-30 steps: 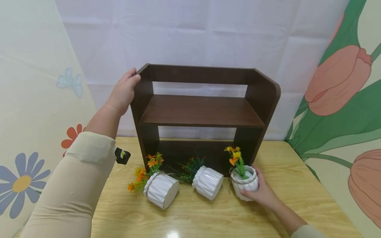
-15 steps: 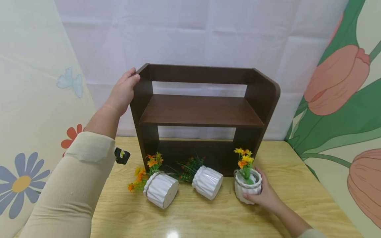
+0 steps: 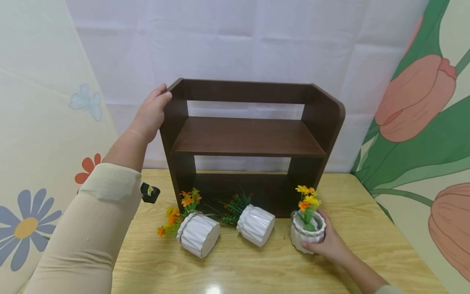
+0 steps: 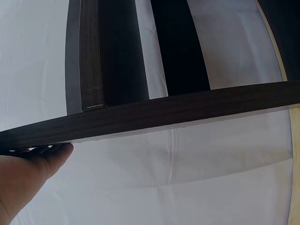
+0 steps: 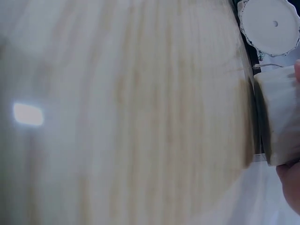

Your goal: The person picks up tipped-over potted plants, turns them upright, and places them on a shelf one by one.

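My left hand (image 3: 152, 112) rests against the upper left side of a dark brown two-tier shelf (image 3: 246, 134). In the left wrist view its fingers (image 4: 58, 152) lie along the outer face of the side panel (image 4: 154, 112). My right hand (image 3: 328, 243) grips a white ribbed flowerpot (image 3: 304, 239), thumb in front and fingers round its right side. The pot stands upright, with yellow and orange artificial flowers (image 3: 307, 200). Only part of this pot (image 5: 283, 115) shows in the right wrist view.
Two more white pots lie tipped over before the shelf: the left pot (image 3: 200, 234) with orange flowers, the middle pot (image 3: 257, 225) with red-dotted greenery. A small black object (image 3: 149, 192) sits beside the left sleeve on the wooden table (image 3: 257, 269). White cloth (image 3: 235, 45) hangs behind.
My right hand has moved the held pot a little to the right and towards me, tilting it more upright. My left hand has stayed at the shelf.
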### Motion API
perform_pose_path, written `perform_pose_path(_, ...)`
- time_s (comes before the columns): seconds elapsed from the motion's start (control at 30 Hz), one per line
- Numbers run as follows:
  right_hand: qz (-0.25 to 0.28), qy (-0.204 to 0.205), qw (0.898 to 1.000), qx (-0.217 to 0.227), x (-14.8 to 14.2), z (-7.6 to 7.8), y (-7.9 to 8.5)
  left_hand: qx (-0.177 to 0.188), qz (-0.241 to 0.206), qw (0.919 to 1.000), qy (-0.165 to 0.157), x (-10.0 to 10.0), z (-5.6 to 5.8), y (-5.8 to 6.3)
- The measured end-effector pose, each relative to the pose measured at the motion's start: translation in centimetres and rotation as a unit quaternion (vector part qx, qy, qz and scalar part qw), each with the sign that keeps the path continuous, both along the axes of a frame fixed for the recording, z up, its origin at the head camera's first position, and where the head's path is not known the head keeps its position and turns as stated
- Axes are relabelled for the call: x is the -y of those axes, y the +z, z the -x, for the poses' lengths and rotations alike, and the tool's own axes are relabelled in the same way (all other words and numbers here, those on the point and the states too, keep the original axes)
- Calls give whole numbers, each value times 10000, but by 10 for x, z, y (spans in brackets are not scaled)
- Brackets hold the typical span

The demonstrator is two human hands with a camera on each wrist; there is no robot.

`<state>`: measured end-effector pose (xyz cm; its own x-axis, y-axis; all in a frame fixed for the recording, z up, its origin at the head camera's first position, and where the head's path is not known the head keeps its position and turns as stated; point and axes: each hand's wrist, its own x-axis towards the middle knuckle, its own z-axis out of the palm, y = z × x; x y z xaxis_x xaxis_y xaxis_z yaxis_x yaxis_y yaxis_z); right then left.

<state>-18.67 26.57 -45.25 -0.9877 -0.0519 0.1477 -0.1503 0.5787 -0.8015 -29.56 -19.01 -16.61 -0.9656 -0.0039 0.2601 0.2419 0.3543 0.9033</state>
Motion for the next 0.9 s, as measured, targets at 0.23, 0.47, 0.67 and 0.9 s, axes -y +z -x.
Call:
perform_pose_path(0.23,115,-21,9998,139,-1,-3,0,4,24,10000,13,0,1,-1)
perform_pose_path(0.47,117,-108,9987,483,-1,-6,-1,-15,12,10000,25,0,1,-1)
perform_pose_path(0.67,17,-189,9971,736,0,-8,0,-30,-2,10000,-9,0,2,-2)
perform_pose_path(0.9,19,-198,9971,735,-2,-8,-3,-50,-41,10000,-13,0,1,-2)
